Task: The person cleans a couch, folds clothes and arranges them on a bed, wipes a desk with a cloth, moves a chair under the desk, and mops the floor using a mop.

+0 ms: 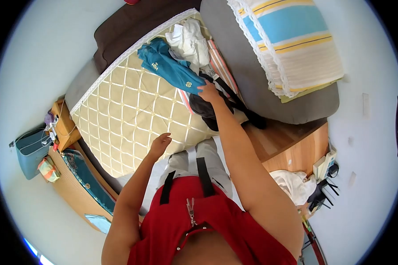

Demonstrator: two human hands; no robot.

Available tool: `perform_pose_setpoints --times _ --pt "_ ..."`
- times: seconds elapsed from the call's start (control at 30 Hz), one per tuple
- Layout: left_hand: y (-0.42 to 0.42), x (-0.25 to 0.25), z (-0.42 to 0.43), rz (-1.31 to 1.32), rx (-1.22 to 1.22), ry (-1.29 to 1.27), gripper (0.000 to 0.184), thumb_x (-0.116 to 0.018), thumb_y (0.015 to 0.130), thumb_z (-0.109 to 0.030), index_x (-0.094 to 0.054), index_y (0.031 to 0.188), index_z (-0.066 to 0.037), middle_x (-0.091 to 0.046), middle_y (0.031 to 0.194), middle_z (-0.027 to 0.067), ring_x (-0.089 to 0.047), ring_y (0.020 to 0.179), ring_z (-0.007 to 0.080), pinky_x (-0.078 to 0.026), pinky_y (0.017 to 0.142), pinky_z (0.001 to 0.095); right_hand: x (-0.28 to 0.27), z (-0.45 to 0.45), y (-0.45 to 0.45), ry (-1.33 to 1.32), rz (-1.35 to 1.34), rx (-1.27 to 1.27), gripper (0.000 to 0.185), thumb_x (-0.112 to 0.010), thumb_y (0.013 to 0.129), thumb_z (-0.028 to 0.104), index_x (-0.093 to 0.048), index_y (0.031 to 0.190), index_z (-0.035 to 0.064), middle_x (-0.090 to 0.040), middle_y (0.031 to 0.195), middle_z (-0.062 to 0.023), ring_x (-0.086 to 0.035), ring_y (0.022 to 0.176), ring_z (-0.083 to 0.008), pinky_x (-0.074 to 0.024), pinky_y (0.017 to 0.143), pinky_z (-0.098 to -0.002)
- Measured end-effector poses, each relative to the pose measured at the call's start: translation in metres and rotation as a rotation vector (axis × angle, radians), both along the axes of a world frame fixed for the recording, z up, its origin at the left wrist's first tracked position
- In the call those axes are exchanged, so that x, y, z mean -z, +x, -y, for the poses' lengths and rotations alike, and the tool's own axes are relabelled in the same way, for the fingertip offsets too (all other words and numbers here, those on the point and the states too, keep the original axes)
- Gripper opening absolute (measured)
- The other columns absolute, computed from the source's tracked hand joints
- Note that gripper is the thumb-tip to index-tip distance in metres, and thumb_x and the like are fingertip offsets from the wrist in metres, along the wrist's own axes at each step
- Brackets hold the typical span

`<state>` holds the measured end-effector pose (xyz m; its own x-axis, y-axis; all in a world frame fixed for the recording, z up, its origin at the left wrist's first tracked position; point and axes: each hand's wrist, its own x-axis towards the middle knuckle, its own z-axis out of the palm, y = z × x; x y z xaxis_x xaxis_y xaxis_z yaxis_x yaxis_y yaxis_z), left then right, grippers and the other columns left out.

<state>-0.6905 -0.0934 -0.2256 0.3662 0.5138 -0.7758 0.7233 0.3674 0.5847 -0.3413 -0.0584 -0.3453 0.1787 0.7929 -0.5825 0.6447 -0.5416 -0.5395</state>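
My right hand grips the edge of a teal garment with small pale emblems. The garment lies stretched across a pile of clothes on a cream quilted cover. Beside it are a white cloth, a striped red and white cloth and black clothing with a long dark strap. Over the near edge of the cover, my left hand hangs with its fingers slightly bent and apart, holding nothing.
A folded blue, yellow and white blanket rests on the grey sofa section at the upper right. A wooden stand and teal bin are at left. More white cloth lies at lower right.
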Motion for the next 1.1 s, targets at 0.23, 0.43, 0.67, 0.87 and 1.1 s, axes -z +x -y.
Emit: perform_pose_setpoints --times 0.23,0.43,0.67,0.87,1.1 --pt "0.014 0.002 -0.022 0.058 -0.279 -0.243 0.044 -0.056 0.093 -0.027 -0.051 0.129 -0.003 -0.065 0.104 0.0075 -0.064 0.088 0.0152 -0.046 0.079 0.0280 -0.004 0.010 -0.046 0.147 -0.393 0.018 0.045 -0.061 0.085 0.024 -0.057 0.124 0.0019 -0.048 0.135 -0.0216 -0.047 0.124 -0.0339 -0.0380 0.104 -0.0370" --pt "0.021 0.044 -0.048 0.065 -0.364 -0.279 0.047 -0.055 0.094 -0.035 -0.050 0.130 -0.005 -0.065 0.107 0.0075 -0.064 0.090 0.0147 -0.045 0.079 0.0284 -0.021 0.022 -0.078 0.257 -0.285 0.179 0.051 -0.067 0.079 0.016 -0.054 0.127 0.0035 -0.051 0.128 -0.0202 -0.049 0.120 -0.0329 -0.0396 0.102 -0.0366" --pt "0.030 0.029 -0.028 0.209 -0.407 -0.264 0.043 -0.055 0.093 -0.030 -0.053 0.127 -0.005 -0.066 0.108 0.0083 -0.063 0.091 0.0164 -0.043 0.079 0.0284 -0.023 -0.007 -0.068 0.012 0.261 0.338 0.096 -0.080 0.068 0.019 -0.025 0.147 0.0128 -0.034 0.143 -0.0230 -0.041 0.127 -0.0386 -0.0404 0.103 -0.0405" --pt "-0.002 0.028 0.012 0.169 -0.495 -0.408 0.041 -0.052 0.094 -0.027 -0.052 0.128 -0.004 -0.065 0.109 0.0084 -0.062 0.093 0.0151 -0.043 0.081 0.0272 0.037 -0.027 -0.067 0.111 0.000 0.342 0.081 -0.071 0.073 0.014 -0.033 0.144 0.0122 -0.045 0.134 -0.0229 -0.048 0.122 -0.0377 -0.0434 0.099 -0.0412" --pt "-0.028 0.032 0.013 0.207 -0.624 -0.463 0.053 -0.049 0.095 -0.037 -0.042 0.136 -0.004 -0.062 0.116 0.0121 -0.062 0.102 0.0208 -0.045 0.090 0.0320 -0.007 -0.020 -0.116 -0.085 -0.836 0.617 0.061 -0.057 0.071 0.002 -0.049 0.131 0.0014 -0.062 0.105 -0.0124 -0.062 0.092 -0.0242 -0.0511 0.082 -0.0336"
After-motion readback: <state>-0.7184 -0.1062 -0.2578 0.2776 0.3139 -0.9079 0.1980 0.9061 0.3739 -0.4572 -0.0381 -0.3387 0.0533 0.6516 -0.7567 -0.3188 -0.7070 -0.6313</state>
